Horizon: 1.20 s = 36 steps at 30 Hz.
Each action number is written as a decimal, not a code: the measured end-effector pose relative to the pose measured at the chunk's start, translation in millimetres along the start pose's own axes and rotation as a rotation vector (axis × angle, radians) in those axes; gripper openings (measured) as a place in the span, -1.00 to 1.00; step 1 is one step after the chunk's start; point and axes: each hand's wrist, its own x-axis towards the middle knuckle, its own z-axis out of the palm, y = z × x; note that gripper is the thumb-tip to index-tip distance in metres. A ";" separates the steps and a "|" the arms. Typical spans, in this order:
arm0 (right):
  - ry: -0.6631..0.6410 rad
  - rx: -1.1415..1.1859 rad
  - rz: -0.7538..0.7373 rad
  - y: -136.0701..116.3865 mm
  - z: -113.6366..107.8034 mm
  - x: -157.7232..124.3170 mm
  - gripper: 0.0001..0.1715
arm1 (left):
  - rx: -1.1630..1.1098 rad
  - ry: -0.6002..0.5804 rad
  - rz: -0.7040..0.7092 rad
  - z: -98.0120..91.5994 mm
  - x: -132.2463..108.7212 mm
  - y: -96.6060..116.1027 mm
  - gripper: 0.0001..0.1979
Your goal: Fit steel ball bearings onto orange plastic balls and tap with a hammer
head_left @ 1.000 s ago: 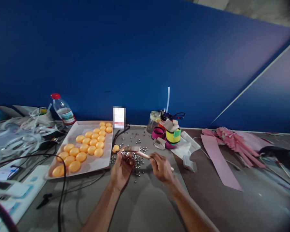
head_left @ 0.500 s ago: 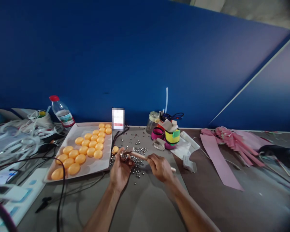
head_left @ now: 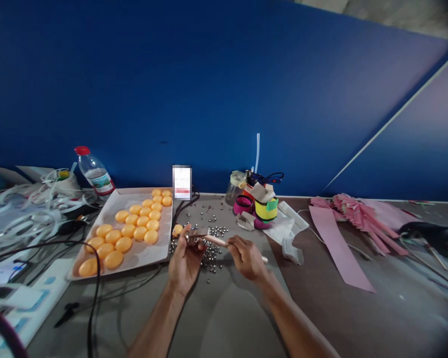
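One worktop [head_left: 227, 318], grey-brown. One white tray [head_left: 160, 248], on left. My two hands, right of tray: left hand [head_left: 184, 266] cupped, fingers curled, cannot tell what it grips; right hand [head_left: 246, 258] closed round handle of one copper-coloured tool [head_left: 216, 240], far end at left fingers. Twenty-three orange balls [head_left: 123, 244] in tray; one loose orange ball [head_left: 177, 229] beside it. Smallest: dozens of shiny metal beads [head_left: 211, 258], uncountable, beyond and between hands.

To my left I see a red-capped plastic bottle [head_left: 99, 178] before a blue partition [head_left: 194, 89] and, nearer me, a white power strip [head_left: 59, 271]. Ahead stands a clear jar [head_left: 233, 193]; to my right lies a flat pink strip [head_left: 341, 249].
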 end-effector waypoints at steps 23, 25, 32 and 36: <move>0.017 0.041 -0.038 -1.8 5.7 -1.7 -0.73 | -0.075 0.035 -0.032 -1.4 1.7 6.4 -0.70; 0.031 0.048 -0.029 -1.6 6.0 -1.3 -0.72 | -0.066 0.039 -0.025 -2.4 2.2 5.6 -0.70; 0.053 -0.033 0.036 3.6 6.1 -1.3 -0.72 | -0.022 0.021 -0.050 -4.2 3.4 4.8 -0.72; 0.122 -0.084 0.095 9.1 5.5 -0.9 -0.71 | 0.004 -0.023 -0.055 -3.5 2.2 4.0 -0.69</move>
